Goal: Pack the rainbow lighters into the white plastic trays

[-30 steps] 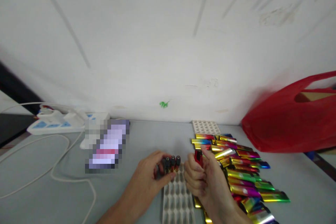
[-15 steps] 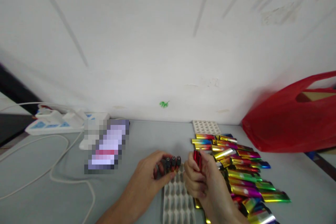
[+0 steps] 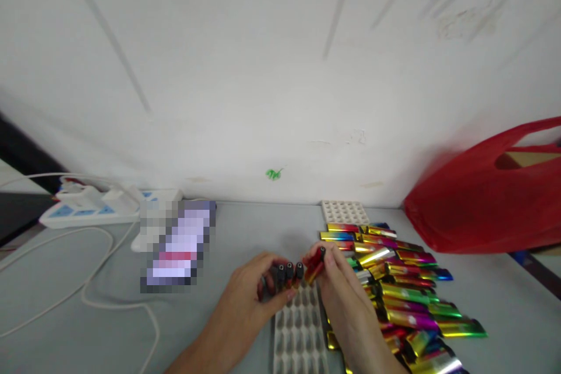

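My left hand (image 3: pixel 248 298) grips a row of three small dark-tipped red tubes (image 3: pixel 288 273) over the far end of a white cell tray (image 3: pixel 298 336). A red shiny tube (image 3: pixel 316 264) with a dark tip is pinched in my right hand (image 3: pixel 342 289), tilted toward the three tubes and almost touching them. Just right of my right hand lies a pile of shiny rainbow-coloured foil sleeves (image 3: pixel 397 289) on the grey table (image 3: pixel 228 315).
A second white cell tray (image 3: pixel 344 211) lies by the wall behind the foil pile. A red plastic bag (image 3: pixel 486 198) holding a cardboard box stands at the right. At the left are a white power strip (image 3: pixel 94 205), its cord (image 3: pixel 109 298) and a blurred-out object (image 3: pixel 177 245).
My right hand has turned the red tube from upright to tilted and carried it left, up to the three tubes in my left hand. My left hand has barely moved.
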`<state>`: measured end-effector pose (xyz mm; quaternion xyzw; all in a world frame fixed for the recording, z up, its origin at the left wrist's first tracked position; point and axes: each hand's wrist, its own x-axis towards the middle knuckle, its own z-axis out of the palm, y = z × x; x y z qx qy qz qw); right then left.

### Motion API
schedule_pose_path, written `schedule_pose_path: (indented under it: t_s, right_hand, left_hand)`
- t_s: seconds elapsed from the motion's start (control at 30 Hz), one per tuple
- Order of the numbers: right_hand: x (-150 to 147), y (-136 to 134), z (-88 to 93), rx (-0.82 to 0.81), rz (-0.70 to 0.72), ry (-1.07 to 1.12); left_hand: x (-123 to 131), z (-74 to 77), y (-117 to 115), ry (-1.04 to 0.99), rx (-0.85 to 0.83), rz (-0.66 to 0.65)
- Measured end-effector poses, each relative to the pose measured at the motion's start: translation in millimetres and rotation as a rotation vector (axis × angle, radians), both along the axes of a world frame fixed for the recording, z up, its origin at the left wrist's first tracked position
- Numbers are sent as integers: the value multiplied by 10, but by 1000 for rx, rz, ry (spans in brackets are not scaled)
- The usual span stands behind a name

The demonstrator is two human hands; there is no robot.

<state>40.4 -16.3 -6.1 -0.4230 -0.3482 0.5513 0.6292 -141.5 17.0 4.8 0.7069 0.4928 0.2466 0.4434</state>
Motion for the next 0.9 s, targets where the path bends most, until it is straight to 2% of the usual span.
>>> schedule_pose_path:
  t_s: [0.13, 0.2, 0.3, 0.4, 0.5, 0.57, 0.63, 0.7, 0.77, 0.9]
  right_hand:
    - [27, -14, -103, -44, 50, -42]
    - [31, -29, -94, -44, 82, -70]
    - [4, -104, 22, -42, 97, -187]
    - [-34, -212, 169, -75, 27, -360]
    - [0, -245, 237, 6, -122, -685]
    - [86, -201, 242, 101, -260, -1023]
    - [204, -127, 242, 120, -413, -1387]
    - [326, -62, 253, 49, -550, -1685]
    - [426, -31, 271, -59, -635, -1883]
    - [525, -52, 278, -190, -670, -2078]
  left_hand:
    - [3, 11, -13, 10, 19, 0]
    - [8, 17, -9, 3, 24, 2]
    - [15, 28, 2, -10, 26, 2]
    - [14, 39, 7, -17, 24, -4]
    - [6, 38, 3, -9, 15, -7]
    - [1, 26, -1, 12, 15, -1]
    - [-4, 12, -3, 22, 18, -2]
    - [-9, -1, -3, 22, 23, 0]
    - [-13, -8, -1, 31, 29, 8]
    - [-11, -10, 6, 42, 18, 14]
